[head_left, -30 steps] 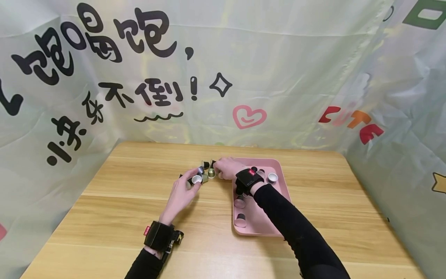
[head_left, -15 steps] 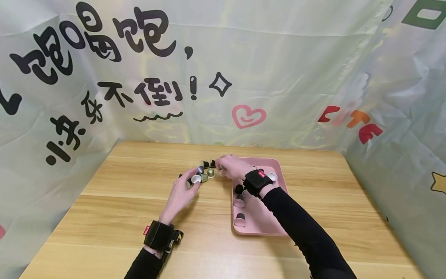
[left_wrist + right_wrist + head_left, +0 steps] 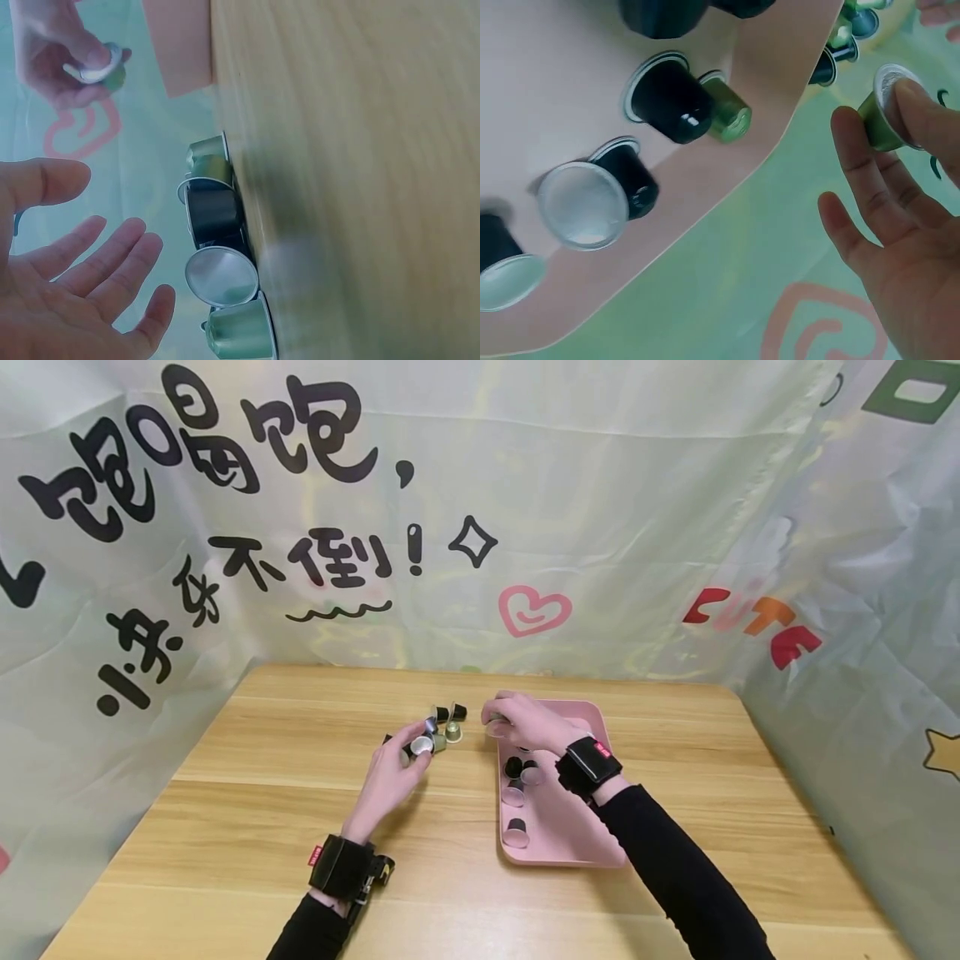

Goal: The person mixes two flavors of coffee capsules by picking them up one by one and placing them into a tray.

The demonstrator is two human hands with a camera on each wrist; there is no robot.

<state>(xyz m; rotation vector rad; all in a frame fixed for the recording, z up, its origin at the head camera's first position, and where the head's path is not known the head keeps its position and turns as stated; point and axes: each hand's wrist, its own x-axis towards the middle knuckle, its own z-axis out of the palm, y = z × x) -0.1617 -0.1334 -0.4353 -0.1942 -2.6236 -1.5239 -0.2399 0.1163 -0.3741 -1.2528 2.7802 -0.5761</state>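
Green capsule (image 3: 881, 120) pinched in right hand (image 3: 525, 722) fingers (image 3: 922, 112) over near-left rim of pink tray (image 3: 592, 852). Light pinch; may slip and roll onto bench (image 3: 225, 827). Left hand (image 3: 390, 777) open, fingers wide by capsule cluster (image 3: 221, 255). Only the right wrist view shows the grip.

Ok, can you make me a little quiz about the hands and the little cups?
1. True or false: the right hand pinches a green capsule.
2. Which colour is the tray? A pink, B blue, C white.
3. Fill in: the left hand is ____ beside the pile on the table.

Key: 1 true; 2 A; 3 open.
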